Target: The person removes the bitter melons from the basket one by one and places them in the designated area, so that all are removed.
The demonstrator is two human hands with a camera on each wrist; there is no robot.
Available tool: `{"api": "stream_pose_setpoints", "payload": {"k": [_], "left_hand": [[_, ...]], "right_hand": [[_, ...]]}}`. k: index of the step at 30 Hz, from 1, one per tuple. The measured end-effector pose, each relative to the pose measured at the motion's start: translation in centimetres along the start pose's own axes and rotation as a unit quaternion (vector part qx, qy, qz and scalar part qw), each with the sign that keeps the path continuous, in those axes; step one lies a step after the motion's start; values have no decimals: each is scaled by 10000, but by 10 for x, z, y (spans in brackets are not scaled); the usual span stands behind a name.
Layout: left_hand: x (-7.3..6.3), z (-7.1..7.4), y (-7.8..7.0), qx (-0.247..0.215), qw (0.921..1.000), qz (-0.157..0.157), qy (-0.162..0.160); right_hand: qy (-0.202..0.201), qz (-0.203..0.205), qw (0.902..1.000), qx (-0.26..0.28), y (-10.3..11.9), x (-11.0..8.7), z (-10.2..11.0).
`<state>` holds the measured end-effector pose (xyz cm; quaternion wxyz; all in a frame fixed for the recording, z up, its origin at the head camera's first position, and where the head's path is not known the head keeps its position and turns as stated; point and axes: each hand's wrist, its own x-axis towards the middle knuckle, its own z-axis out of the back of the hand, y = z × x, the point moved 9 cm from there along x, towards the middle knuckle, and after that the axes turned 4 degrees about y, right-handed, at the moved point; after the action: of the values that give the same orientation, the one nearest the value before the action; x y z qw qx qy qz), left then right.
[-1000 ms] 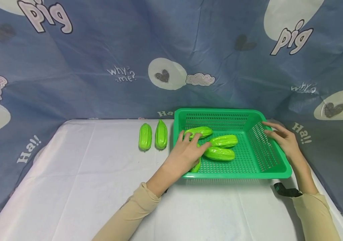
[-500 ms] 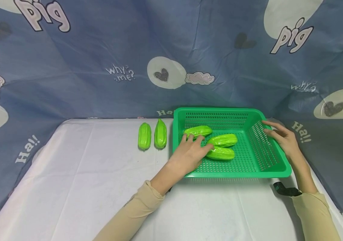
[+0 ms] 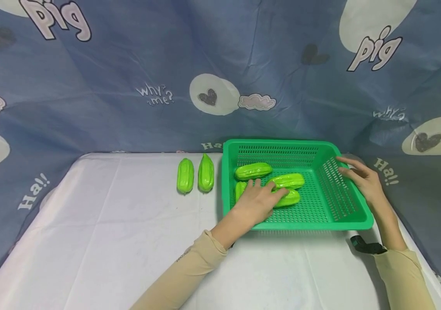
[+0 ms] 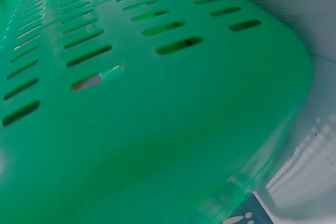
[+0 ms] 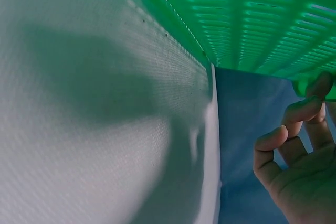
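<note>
- the left hand is low inside the green basket, over its near left part, fingers bent and somewhat spread; what lies under the palm is hidden, so i cannot tell whether it grips anything.
- its thumb lies over the lower gourd, and its fingertips come close to the middle gourd.
- the right hand holds the basket's right rim, thumb and forefinger over the edge, the other fingers curled outside it.
- the upper gourd lies near the back left corner; a side gourd shows only partly beside the left hand.
- the work seems to be handling the gourds inside; good form would be keeping the right hold firm so the basket doesn't slide.
- these skins look glossy, so fingers on both flanks should serve better than one thumb.
- move gently: the middle and lower gourds lie close together, and a push could roll either.
- the left outer gourd and right outer gourd lie on the white cloth, well clear of both hands.
</note>
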<state>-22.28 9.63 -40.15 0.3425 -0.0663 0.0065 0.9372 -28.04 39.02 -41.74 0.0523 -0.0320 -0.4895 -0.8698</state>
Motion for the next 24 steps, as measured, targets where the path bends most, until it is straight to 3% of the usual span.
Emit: {"api": "stream_pose_setpoints", "payload": {"k": [6, 15, 24], "left_hand": [[1, -2, 1, -54, 10000, 70, 20], [0, 1, -5, -236, 9993, -254, -115], [-1, -1, -2, -106, 9999, -120, 40]], "right_hand": [[35, 140, 9999, 61, 1, 0, -1], [-8, 150, 9998, 143, 1, -1, 0], [-41, 189, 9997, 134, 1, 1, -1]]}}
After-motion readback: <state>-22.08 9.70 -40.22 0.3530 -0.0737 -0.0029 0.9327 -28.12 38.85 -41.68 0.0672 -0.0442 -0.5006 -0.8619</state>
